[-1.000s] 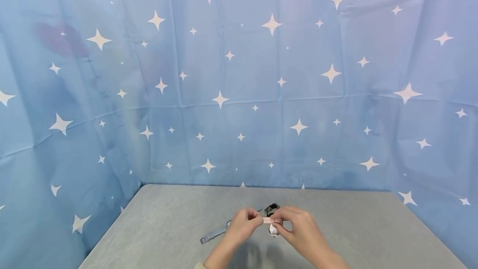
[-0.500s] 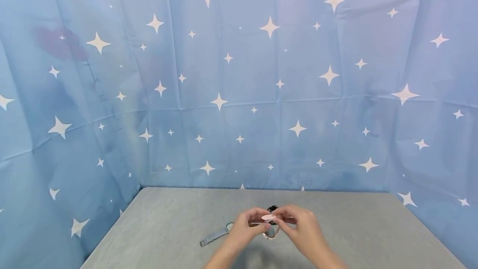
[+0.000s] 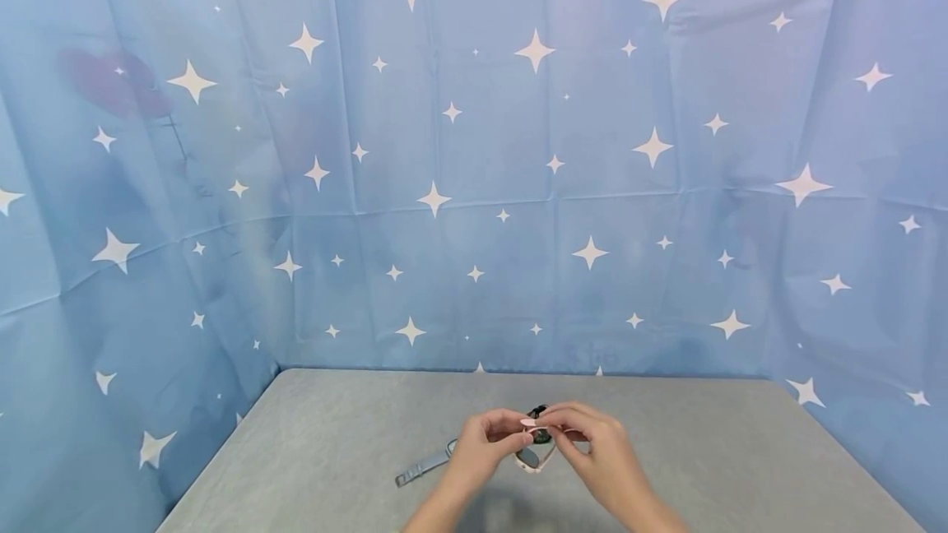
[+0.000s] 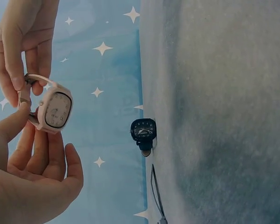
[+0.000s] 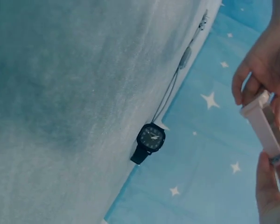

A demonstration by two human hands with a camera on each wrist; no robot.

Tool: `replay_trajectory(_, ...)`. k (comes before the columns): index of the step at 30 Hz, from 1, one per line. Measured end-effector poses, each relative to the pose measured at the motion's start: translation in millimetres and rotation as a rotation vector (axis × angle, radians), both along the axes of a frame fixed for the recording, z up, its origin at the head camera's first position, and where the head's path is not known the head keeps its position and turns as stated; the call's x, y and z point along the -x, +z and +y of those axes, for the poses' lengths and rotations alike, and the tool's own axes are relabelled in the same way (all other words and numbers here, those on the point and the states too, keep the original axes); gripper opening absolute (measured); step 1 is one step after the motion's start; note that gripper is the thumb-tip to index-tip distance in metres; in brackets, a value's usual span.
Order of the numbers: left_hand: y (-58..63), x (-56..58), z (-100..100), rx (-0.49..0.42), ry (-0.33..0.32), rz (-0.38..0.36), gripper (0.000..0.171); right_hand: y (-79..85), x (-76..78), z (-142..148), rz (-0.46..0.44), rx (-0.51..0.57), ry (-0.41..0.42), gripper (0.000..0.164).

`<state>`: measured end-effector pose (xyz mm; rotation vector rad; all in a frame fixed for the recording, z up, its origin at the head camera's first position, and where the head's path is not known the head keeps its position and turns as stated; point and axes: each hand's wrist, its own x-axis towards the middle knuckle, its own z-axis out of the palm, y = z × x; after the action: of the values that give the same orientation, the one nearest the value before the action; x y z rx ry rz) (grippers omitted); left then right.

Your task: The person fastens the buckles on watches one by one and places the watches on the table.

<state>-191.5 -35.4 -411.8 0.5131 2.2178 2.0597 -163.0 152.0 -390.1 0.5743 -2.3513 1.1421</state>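
A pale pink wristwatch (image 4: 56, 109) with a light dial is held up between both hands over the table. In the left wrist view its strap curves back into a loop behind the case. My left hand (image 3: 474, 451) has its thumb and fingers at one part of the strap. With thumb and fingertips, my right hand (image 3: 596, 442) pinches the strap close to the left fingertips. The right wrist view shows the pink strap (image 5: 263, 126) side on, the dial turned away. Behind the hands, a black wristwatch (image 5: 150, 137) lies on the table.
To the left of the hands, a grey-blue wristwatch (image 3: 424, 469) lies on the grey table (image 3: 333, 418), partly covered by the left hand. A thin cord (image 5: 165, 95) with a grey piece on it lies near the black watch. A star-patterned blue curtain (image 3: 474, 146) hangs behind.
The pink strap, earlier stretched straight between the hands, is now bent into a loop. The pink watch has turned, its case hanging below the fingers. Both hands stay in nearly the same place.
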Motion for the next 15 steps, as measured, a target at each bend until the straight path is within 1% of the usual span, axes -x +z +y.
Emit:
replay_trajectory(3, 0.7, -0.4, -0.7, -0.003, -0.002, 0.016, 0.026, 0.4, 0.3, -0.7, -0.006, 0.004, 0.028, 0.019)
replay_trajectory(6, 1.6, -1.1, -1.3, -0.004, -0.018, 0.029, 0.026, 0.9, 0.8, -0.4, 0.002, 0.006, 0.062, 0.015)
replay_trajectory(10, 1.9, -2.1, -1.7, 0.004, -0.024, 0.047, 0.026, 1.1, 0.9, 0.4, 0.013, -0.020, 0.080, 0.020)
replay_trajectory(15, 2.0, -3.0, -1.2, 0.004, 0.001, 0.057, 0.024, -0.7, 0.9, 0.2, 0.006, -0.021, 0.072, 0.025)
